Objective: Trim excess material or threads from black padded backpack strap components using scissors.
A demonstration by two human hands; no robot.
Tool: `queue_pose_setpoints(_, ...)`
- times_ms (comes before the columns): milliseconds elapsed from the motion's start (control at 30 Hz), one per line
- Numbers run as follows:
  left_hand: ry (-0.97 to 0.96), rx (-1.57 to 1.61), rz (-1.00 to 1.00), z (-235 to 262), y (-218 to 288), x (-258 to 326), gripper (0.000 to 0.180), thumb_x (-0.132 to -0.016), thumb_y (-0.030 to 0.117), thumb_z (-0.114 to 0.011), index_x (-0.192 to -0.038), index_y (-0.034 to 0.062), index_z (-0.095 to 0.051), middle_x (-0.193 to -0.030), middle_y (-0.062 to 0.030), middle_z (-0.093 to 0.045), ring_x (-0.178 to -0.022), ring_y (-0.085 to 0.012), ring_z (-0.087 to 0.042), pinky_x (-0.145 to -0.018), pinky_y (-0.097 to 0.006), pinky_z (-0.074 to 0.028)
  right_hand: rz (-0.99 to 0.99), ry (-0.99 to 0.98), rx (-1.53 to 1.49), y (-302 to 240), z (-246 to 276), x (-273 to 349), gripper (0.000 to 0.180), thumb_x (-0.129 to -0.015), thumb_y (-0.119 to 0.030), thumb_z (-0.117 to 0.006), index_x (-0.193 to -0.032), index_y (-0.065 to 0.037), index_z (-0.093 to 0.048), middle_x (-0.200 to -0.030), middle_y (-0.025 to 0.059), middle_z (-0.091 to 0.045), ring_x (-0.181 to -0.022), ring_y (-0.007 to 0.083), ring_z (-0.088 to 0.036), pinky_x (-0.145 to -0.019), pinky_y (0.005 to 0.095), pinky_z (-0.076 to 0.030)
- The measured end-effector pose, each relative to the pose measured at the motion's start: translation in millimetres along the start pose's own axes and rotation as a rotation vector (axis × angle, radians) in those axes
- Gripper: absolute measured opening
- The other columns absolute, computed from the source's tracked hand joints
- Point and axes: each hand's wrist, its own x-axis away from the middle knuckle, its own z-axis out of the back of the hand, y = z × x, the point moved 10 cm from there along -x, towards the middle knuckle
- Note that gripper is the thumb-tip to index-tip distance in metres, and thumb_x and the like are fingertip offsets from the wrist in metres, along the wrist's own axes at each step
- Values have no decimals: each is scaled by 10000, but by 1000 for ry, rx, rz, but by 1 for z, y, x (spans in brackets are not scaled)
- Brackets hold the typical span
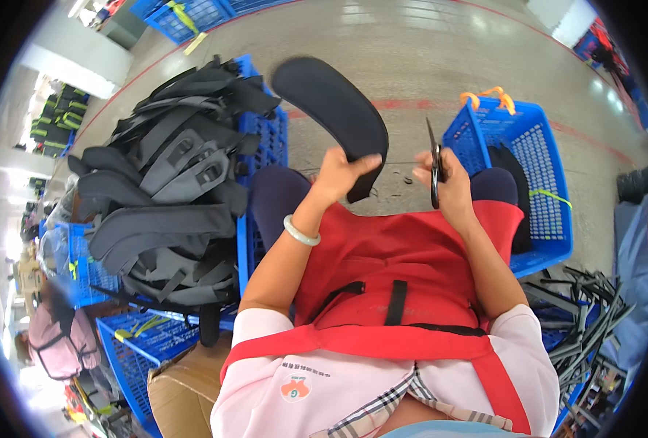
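**Padded strap piece and scissors, held above the lap**

Curved black padded strap piece point(331, 109) — pinched at its lower end by the left hand point(338, 175), fingers clamped on it, raised over the red apron point(404, 248). Black scissors point(435, 171) — gripped upright in the right hand point(448, 182), just beside the strap piece, not touching. Pale bangle point(300, 232) on left wrist. Heap of black strap parts point(170, 190) in blue crates at left; blue basket point(536, 168) at right.

1 strap pad point(335, 109), 1 scissors point(435, 171), 2 hands point(338, 175) point(448, 186)
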Motion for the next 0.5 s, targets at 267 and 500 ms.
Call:
queue_pose_setpoints(267,-650,-480,319,-89,-51,60,292,-830,196,-720,-981,-45,-653,-782,-124,-654,-740,-155,-589,-726,-337,-482,77,64,-282,-63,27,-3,257,-824,-135,-752,-852,-72,-505,-691,-56,-499,-633,20,-452,-559,198,-366)
queue_pose_setpoints(500,-224,184,23,-66,44,40,243,-865,80,-677,-1083,-23,-648,-907,-54,-685,-821,-104,-612,-755,-267,-504,3,-36,-368,-44,2,17,216,-847,-156,-739,-863,-89,-535,-672,-90,-452,-610,-3,-376,-534,178,-296)
